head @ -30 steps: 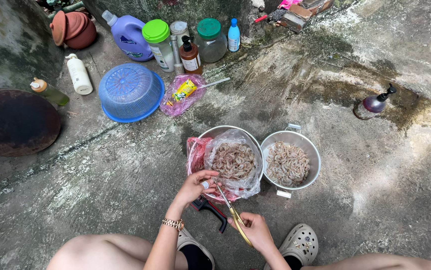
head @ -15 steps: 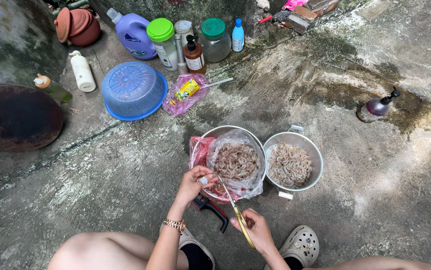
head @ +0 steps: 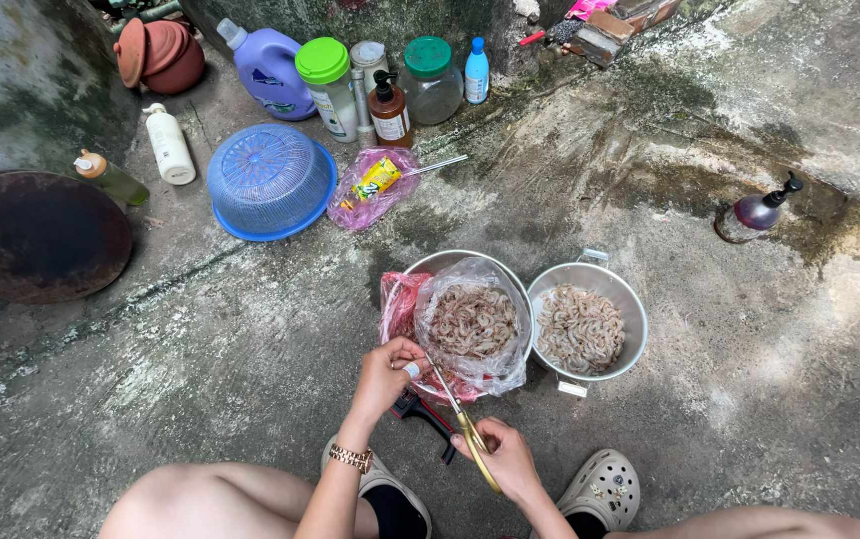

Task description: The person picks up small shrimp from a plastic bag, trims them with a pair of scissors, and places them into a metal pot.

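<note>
Rough concrete floor; I see left hand (head: 387, 374) pinched shut on a small shrimp (head: 412, 369) just by the bag of shrimp (head: 470, 321), right hand (head: 505, 461) closed on scissors (head: 462, 427), blades angled up-left toward it, right hand nearer me

Soft daylight, sharp picture

Sun patches brighten the concrete (head: 829, 120) far right and right; the left wall (head: 10, 90) lies in dim shade. Shadows are faint, edges bend slightly, and nothing blurs.
</note>
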